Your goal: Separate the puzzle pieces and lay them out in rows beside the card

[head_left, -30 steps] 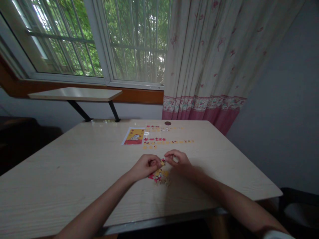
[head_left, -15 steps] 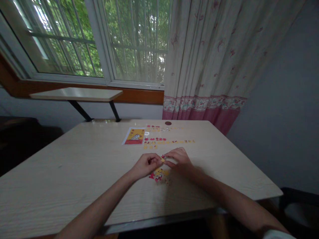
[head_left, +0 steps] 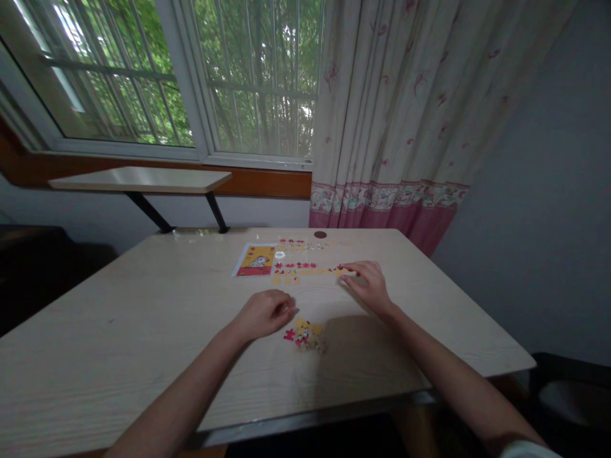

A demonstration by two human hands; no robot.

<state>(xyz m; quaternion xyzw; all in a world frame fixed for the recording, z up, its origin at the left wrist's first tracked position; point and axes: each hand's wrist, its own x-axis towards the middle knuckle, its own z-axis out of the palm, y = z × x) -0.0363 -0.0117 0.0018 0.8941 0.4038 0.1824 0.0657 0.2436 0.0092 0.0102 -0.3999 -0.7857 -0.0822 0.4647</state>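
My right hand [head_left: 368, 285] reaches over the right part of the laid-out rows, thumb and forefinger close together. At its fingertips is a small red-and-yellow jigsaw piece [head_left: 340, 267], partly hidden by the fingers. My left hand [head_left: 266, 313] rests nearer to me with its fingers curled and the thumb near the forefinger; anything inside is hidden. Just right of and below it lies a loose pile of jigsaw pieces [head_left: 305, 334] in yellow, red and white. Beyond the hands, red pieces [head_left: 306, 265] form a row above a row of yellow pieces [head_left: 310, 271].
A picture sheet [head_left: 255, 259] in yellow and red, with a white animal, lies left of the rows. More pieces [head_left: 292, 241] lie farther back, near a dark round disc [head_left: 320, 235]. A raised shelf [head_left: 143, 180] stands at the table's back left.
My hands were together above the pile at small red and yellow pieces. They have parted: the right has moved forward and right to the rows, the left slightly back and left.
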